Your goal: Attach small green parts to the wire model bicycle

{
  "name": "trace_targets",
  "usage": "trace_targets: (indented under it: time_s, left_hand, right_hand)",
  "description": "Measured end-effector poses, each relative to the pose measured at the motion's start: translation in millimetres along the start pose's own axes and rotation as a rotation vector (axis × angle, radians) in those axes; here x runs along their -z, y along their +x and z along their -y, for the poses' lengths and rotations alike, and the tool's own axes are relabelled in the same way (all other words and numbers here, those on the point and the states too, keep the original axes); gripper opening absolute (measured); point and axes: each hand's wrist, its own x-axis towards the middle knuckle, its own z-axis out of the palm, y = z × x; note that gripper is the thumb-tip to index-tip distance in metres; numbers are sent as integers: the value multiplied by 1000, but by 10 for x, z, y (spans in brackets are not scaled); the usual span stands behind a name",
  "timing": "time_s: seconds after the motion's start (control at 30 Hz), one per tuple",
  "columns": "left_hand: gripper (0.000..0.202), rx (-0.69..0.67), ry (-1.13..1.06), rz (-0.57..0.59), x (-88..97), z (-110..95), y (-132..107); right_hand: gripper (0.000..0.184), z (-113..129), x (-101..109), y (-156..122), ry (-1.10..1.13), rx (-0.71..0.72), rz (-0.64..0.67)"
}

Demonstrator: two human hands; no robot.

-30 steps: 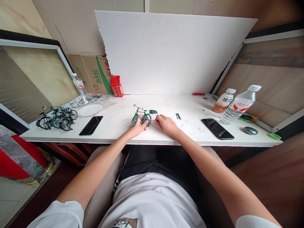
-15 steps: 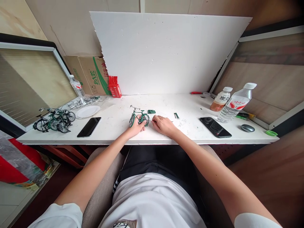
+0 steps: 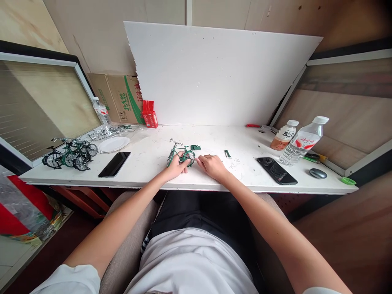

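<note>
Pretty bright, even light – soft shadows, no real glare. Wide-angle lens bends the edges a lot; the centre's sharp, corners smear.

glossy green metal model bicycle (image 3: 181, 154)

White short-sleeved T-shirt, sleeve hems showing at both lower corners of the view; forearms bare below them. Printed patch on the shirt chest, cut off by the frame edge. Dark trousers or shorts across the lap. Left hand (image 3: 175, 168) and right hand (image 3: 212, 165) bare: no gloves, rings or watch visible.
</note>
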Motion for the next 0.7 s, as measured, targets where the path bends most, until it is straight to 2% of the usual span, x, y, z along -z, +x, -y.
trace_targets:
  time_s: [0.23,0.4,0.53,0.7]
  left_hand:
    - [24,58,5,-70,-13,-31,13]
    - [20,93,12,-100,-23,-63,8]
    - [18,108,10,-108,-41,-72,6]
    - [18,95,13,-106,-50,-57,8]
  right_hand:
    - [45,34,20,14,64,-61,-48]
    - [33,20,7,8,158,-167,-92]
    - [26,26,8,10,209,-163,-84]
    - [26,42,27,12,211,-165,-76]
